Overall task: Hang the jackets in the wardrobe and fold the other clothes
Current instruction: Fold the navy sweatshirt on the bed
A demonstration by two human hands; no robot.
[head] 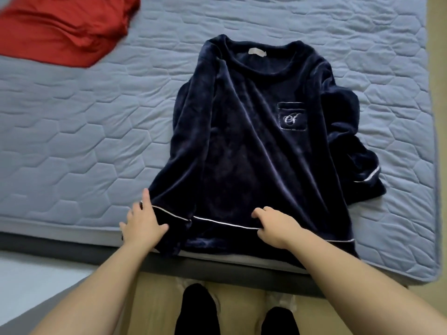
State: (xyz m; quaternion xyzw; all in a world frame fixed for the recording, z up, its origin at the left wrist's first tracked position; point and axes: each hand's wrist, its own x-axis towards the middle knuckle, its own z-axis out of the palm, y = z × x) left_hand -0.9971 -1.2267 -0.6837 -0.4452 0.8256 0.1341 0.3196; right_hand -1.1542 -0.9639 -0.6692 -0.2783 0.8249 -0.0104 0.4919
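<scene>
A dark navy velvet top (pixel 246 146) with white piping and a chest pocket lies face up on the bed, collar away from me, hem at the near edge. Its left sleeve is folded in along the body; the right sleeve lies bunched at the right side. My left hand (pixel 142 223) rests with spread fingers on the lower left corner of the top, at the sleeve cuff. My right hand (pixel 273 226) has its fingers curled on the hem along the white piping line. A red garment (pixel 67 27) lies on the bed at the far left.
The bed carries a light blue quilted cover (pixel 72 131), its near edge running just in front of my hands. Below are a wooden floor, a grey rug at the lower left (pixel 17 320) and my feet in black socks (pixel 198 308).
</scene>
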